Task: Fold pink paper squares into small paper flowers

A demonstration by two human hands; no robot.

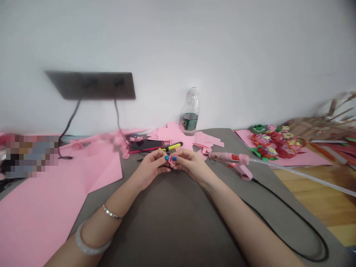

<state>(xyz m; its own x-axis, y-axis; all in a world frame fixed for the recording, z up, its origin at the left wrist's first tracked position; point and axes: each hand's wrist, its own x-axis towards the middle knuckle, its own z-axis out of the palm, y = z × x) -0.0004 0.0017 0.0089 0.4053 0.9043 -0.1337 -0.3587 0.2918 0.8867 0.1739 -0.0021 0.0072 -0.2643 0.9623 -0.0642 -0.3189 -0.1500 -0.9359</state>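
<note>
Left hand [151, 167], right hand [191, 165] — both pinching one pink paper flower [171, 160]

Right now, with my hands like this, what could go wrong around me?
The glue gun lies close to your right hand, and its red light seems lit, so it may be hot. Its black cord loops near your right forearm and could snag. The yellow cutter sits just past your left hand and the small pink paper piece; a slip could catch it.

Paper piece [171, 160] mostly hidden, pixelated patch [32, 155]
</note>
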